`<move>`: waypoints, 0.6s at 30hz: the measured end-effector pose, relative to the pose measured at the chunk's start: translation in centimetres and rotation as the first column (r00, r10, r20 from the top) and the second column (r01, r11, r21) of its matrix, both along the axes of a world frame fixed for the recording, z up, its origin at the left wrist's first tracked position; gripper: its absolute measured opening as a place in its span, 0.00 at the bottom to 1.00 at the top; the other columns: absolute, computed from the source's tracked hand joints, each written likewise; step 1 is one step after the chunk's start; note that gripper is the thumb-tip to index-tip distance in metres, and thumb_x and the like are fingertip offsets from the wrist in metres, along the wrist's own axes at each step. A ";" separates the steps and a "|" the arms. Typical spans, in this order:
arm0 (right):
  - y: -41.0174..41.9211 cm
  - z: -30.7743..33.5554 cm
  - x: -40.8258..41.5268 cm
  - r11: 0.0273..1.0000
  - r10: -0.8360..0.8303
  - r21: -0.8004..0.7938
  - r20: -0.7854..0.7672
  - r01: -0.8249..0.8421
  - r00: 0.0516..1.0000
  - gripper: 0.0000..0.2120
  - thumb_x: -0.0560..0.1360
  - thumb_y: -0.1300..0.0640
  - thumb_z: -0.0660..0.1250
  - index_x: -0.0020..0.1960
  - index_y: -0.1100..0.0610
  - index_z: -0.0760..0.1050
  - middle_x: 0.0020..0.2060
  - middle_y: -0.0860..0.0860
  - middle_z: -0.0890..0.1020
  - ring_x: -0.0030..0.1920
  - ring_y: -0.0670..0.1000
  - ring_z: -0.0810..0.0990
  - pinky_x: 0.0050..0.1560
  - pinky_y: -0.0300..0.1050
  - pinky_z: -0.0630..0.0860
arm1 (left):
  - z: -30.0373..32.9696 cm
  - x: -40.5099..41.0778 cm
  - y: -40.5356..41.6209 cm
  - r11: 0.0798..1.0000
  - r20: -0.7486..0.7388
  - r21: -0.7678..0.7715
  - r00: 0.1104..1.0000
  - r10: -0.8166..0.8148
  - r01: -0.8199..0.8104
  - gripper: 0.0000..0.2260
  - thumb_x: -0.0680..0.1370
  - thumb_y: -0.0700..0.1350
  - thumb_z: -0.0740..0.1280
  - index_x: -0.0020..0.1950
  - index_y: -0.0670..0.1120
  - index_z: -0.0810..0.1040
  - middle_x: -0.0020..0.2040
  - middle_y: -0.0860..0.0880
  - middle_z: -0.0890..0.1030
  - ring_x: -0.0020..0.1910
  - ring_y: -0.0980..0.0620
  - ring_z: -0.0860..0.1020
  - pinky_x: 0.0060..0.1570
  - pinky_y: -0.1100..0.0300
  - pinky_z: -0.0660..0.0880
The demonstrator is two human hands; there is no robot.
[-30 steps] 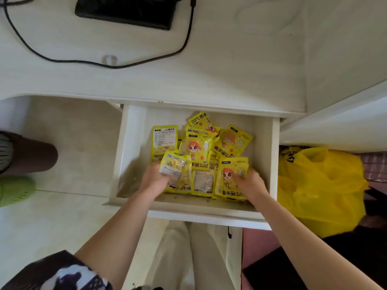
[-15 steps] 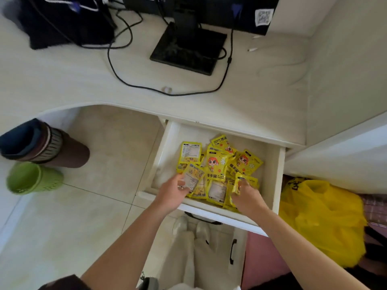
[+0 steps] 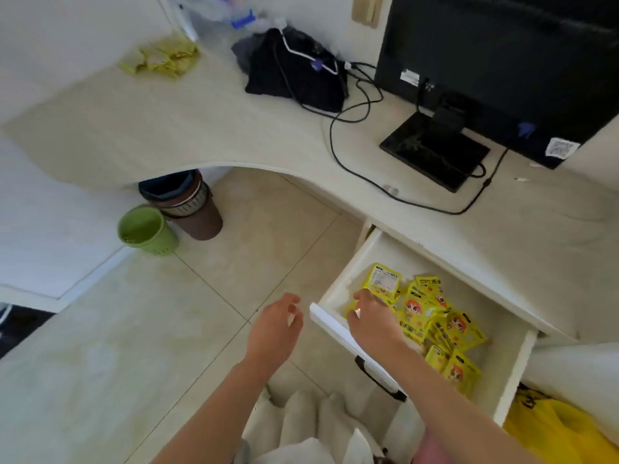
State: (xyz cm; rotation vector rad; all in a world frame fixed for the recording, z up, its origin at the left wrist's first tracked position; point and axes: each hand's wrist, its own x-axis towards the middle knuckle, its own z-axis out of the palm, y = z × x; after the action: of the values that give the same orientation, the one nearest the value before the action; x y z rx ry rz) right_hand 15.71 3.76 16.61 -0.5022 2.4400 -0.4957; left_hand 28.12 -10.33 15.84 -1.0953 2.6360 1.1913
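A white drawer (image 3: 339, 285) stands pulled out under the desk, with several yellow snack packets (image 3: 422, 309) piled inside. My right hand (image 3: 373, 324) reaches into its left front corner, fingers curled round the edge of one yellow packet (image 3: 350, 309) and thumb near a packet lying label side up (image 3: 385, 281). My left hand (image 3: 277, 327) hovers outside the drawer, over the floor just left of the drawer front, fingers loosely curled and holding nothing.
On the desk (image 3: 187, 128) stand a black monitor (image 3: 495, 61) on its base (image 3: 435, 152), a black bag (image 3: 294, 73), cables and more yellow packets (image 3: 160, 56) at the far left. A green bin (image 3: 144, 229) and a brown bin (image 3: 189, 204) stand underneath. A yellow plastic bag (image 3: 556, 433) lies at the right.
My left hand has come out of the drawer and moved left, letting go of the packets. My right hand has shifted to the left side of the pile. The view has swung left.
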 end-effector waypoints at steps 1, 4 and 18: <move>-1.6 0.2 0.6 0.999 0.051 0.017 -0.015 -0.050 0.999 0.16 0.79 0.55 0.58 0.66 0.55 0.66 0.62 0.53 0.77 0.62 0.56 0.76 0.58 0.49 0.75 | 0.1 1.0 -1.2 0.999 -0.001 -0.035 1.000 0.025 -0.025 0.10 0.80 0.47 0.63 0.61 0.52 0.74 0.50 0.56 0.80 0.53 0.56 0.78 0.50 0.59 0.75; -6.4 0.6 2.4 0.982 0.186 0.015 -0.028 -0.186 0.982 0.16 0.79 0.55 0.58 0.65 0.57 0.67 0.62 0.54 0.76 0.62 0.57 0.75 0.58 0.49 0.74 | 0.3 4.1 -5.3 0.990 -0.014 -0.093 0.994 0.104 -0.105 0.10 0.79 0.46 0.63 0.60 0.51 0.75 0.49 0.57 0.80 0.52 0.55 0.78 0.50 0.60 0.75; -28.5 1.5 7.4 0.921 0.384 -0.064 -0.018 -0.385 0.923 0.19 0.79 0.55 0.56 0.69 0.56 0.66 0.65 0.52 0.75 0.63 0.53 0.74 0.61 0.47 0.72 | 1.5 12.6 -26.2 0.928 0.027 -0.265 0.960 0.278 -0.261 0.11 0.80 0.49 0.62 0.61 0.53 0.75 0.52 0.58 0.80 0.53 0.56 0.75 0.47 0.61 0.73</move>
State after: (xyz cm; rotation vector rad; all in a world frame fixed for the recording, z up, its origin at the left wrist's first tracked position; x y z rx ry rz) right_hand 23.10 -24.76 18.08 -0.9873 2.2531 -0.4064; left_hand 40.74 -36.56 17.34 -1.5558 2.7125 0.8381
